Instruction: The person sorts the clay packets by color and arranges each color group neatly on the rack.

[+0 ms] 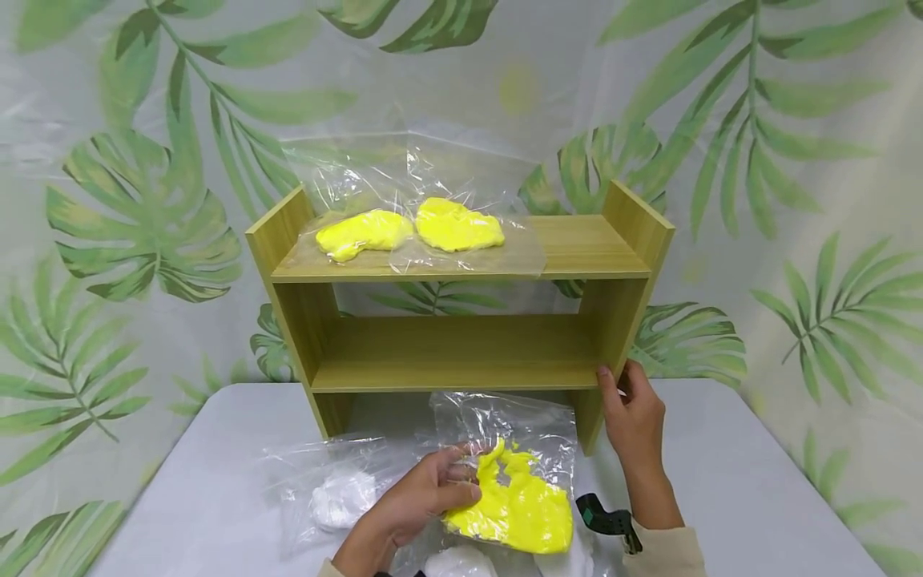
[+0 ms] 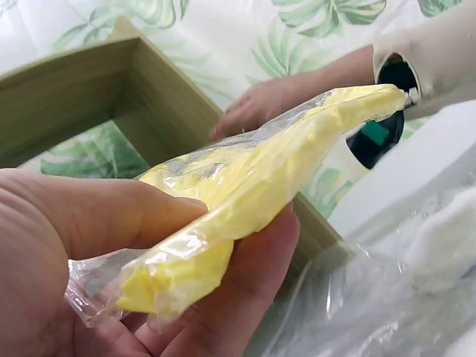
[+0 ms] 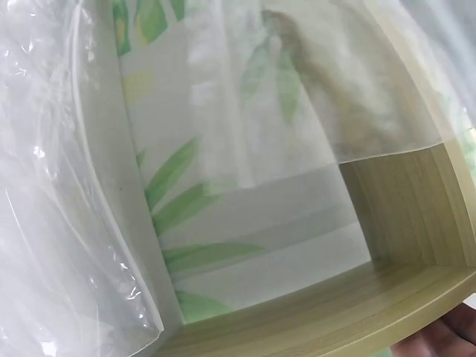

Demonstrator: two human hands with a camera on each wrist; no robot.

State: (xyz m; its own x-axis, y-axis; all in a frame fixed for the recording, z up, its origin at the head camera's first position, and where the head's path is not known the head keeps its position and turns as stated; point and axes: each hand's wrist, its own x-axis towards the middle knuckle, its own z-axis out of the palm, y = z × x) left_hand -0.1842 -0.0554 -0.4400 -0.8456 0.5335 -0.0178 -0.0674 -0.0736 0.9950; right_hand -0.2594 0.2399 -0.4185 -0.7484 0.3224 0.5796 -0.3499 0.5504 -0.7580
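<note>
My left hand [image 1: 425, 493] pinches a clear plastic bag of bright yellow clay [image 1: 530, 509] in front of the small wooden shelf [image 1: 461, 353]. In the left wrist view, the thumb lies on one face of the flattened yellow clay [image 2: 275, 178], with fingers behind it. My right hand [image 1: 636, 413] grips the shelf's right side panel near the lower board, thumb at the front edge. Only some right fingers [image 3: 446, 335] show in the right wrist view, against the wood at the lower right corner.
Two clear bags of yellow clay [image 1: 457, 226] lie on the shelf's top board. Clear bags of white clay [image 1: 342, 498] rest on the white table [image 1: 202, 465], left of and below the left hand. A leaf-patterned cloth [image 1: 461, 88] hangs behind the shelf.
</note>
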